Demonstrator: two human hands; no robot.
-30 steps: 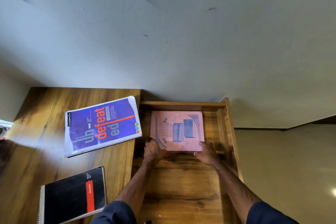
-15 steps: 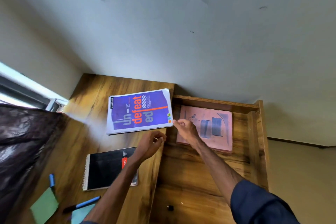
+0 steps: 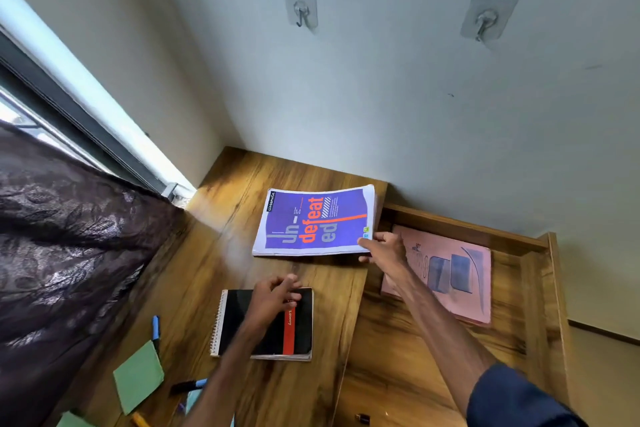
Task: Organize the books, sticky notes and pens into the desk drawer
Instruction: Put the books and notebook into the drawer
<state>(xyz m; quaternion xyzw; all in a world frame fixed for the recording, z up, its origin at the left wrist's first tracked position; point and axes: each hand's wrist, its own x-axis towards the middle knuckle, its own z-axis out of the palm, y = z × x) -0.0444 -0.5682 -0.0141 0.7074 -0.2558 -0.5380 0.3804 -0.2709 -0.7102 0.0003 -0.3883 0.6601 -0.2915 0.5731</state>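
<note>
1. Pinching the purple book's (image 3: 313, 222) corner, your right hand (image 3: 384, 248) reaches just left of the open drawer (image 3: 467, 229).
2. Your left hand (image 3: 273, 300), loosely curled and empty, hovers over the black notebook (image 3: 302, 326), farther left.
3. The pink book (image 3: 450, 274) lies inside the drawer.

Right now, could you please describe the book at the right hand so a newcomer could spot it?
Start at the wooden desk against the wall. At its back, beside the open drawer, lies a purple book, one corner pinched by the right hand. Unlike the black spiral notebook and the pink book in the drawer, its cover reads "undefeated" in orange and grey.
</note>
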